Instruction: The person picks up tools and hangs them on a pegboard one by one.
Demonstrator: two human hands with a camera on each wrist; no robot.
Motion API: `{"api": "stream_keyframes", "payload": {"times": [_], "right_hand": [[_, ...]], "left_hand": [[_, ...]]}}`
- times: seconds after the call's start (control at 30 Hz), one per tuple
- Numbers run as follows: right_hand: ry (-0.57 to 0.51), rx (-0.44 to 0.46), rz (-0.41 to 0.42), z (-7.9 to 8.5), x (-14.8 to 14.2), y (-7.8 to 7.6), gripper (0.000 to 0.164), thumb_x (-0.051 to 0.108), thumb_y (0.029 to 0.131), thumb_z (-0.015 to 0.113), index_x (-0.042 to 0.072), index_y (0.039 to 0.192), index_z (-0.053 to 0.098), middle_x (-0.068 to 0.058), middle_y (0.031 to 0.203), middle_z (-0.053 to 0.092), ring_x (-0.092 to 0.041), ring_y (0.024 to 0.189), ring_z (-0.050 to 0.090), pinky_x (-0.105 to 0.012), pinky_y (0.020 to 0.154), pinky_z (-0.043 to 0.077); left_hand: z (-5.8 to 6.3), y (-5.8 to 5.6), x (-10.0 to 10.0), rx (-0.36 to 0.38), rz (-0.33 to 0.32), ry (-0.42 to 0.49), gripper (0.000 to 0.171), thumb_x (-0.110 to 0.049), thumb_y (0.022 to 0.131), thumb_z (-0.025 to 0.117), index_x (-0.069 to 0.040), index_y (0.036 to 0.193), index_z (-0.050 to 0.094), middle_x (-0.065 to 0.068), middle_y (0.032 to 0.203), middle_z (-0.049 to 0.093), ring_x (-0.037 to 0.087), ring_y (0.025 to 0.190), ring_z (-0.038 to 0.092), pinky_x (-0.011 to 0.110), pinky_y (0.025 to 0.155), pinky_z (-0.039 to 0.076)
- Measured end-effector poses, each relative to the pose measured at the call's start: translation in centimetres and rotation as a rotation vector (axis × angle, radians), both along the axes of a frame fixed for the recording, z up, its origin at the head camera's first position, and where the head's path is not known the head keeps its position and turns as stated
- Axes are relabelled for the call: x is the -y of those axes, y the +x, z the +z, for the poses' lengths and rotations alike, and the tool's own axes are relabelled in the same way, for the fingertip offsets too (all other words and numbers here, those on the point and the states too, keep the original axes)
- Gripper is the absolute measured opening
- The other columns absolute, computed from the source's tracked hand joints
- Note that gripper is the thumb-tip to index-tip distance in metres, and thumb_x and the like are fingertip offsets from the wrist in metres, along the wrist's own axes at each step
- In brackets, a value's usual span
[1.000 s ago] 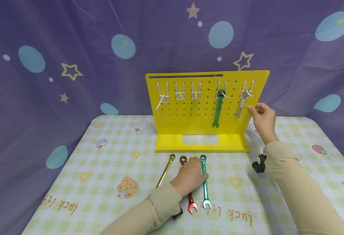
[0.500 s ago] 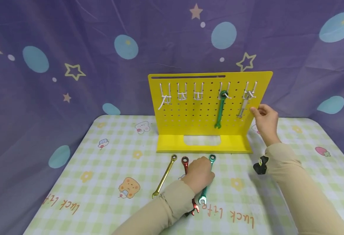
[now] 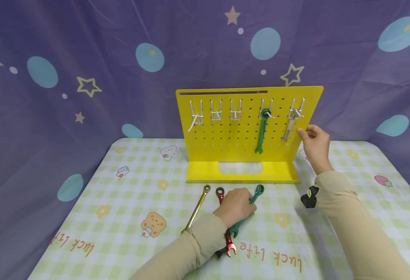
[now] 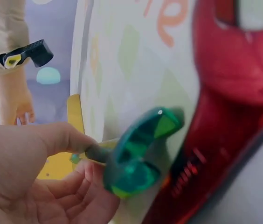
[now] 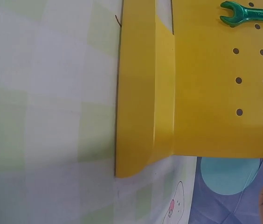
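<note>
Your left hand (image 3: 235, 208) has its fingers pinched round the shank of a shiny teal-green metal wrench (image 3: 256, 196), ring end slanting away to the right, forked end back towards you. Right beside it, partly under that hand, there's a glossy red metal wrench (image 4: 234, 84) lying on the worktop (image 3: 131, 210), which wears a green-and-white checked cover. Further left, a slim gold metal wrench (image 3: 196, 209) lies at a slant, its lower end by your beige sleeve (image 3: 180, 249).

Over to your right hand (image 3: 315, 146): thumb and fingers grip the right edge of an upright yellow perforated pegboard (image 3: 208, 155). And look what it carries! A dark green metal wrench (image 3: 262, 134) hangs by its ring from one white wire hook, a smaller silver metal wrench (image 3: 290, 126) from the hook at far right. Three more white wire hooks (image 3: 216, 115) line its left half. Behind everything, a purple curtain (image 3: 103, 31) with stars and blue ovals.
</note>
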State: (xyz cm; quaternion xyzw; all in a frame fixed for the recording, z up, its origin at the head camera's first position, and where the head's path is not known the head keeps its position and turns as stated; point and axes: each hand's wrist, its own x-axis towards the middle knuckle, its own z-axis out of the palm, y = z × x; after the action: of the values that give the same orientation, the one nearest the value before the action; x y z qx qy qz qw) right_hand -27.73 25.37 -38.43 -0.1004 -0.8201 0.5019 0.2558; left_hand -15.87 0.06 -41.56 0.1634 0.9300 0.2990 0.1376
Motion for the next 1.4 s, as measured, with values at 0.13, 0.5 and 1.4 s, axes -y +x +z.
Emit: {"api": "stream_keyframes", "payload": {"times": [0.13, 0.5, 1.4], "right_hand": [[-0.005, -0.004, -0.003, 0.0, 0.0, 0.0, 0.037, 0.026, 0.096, 0.067, -0.009, 0.109, 0.065, 0.028, 0.069, 0.049, 0.004, 0.07, 0.049, -0.016, 0.068, 0.041], [0.002, 0.007, -0.01, 0.1, 0.0, 0.1, 0.038, 0.028, 0.096, 0.067, -0.008, 0.11, 0.066, 0.026, 0.07, 0.049, 0.003, 0.071, 0.048, -0.016, 0.068, 0.04], [-0.027, -0.001, -0.028, 0.0, 0.1, -0.2, 0.038, 0.025, 0.095, 0.069, -0.009, 0.111, 0.066, 0.028, 0.068, 0.047, 0.004, 0.071, 0.048, -0.015, 0.068, 0.04]], "left_hand": [[0.1, -0.3, 0.3, 0.054, 0.008, 0.084, 0.02, -0.013, 0.093, 0.067, -0.007, 0.077, 0.058, -0.003, 0.057, 0.035, 0.011, 0.05, 0.036, 0.021, 0.047, 0.031], [1.3, -1.0, 1.4, 0.053, 0.063, 0.221, 0.02, -0.014, 0.101, 0.058, -0.009, 0.12, 0.055, 0.004, 0.107, 0.061, 0.015, 0.068, 0.05, 0.025, 0.055, 0.042], [6.1, -3.2, 3.4, -0.191, 0.209, 0.388, 0.033, -0.029, 0.103, 0.055, -0.016, 0.134, 0.052, -0.004, 0.121, 0.06, 0.014, 0.098, 0.057, 0.032, 0.07, 0.048]]}}
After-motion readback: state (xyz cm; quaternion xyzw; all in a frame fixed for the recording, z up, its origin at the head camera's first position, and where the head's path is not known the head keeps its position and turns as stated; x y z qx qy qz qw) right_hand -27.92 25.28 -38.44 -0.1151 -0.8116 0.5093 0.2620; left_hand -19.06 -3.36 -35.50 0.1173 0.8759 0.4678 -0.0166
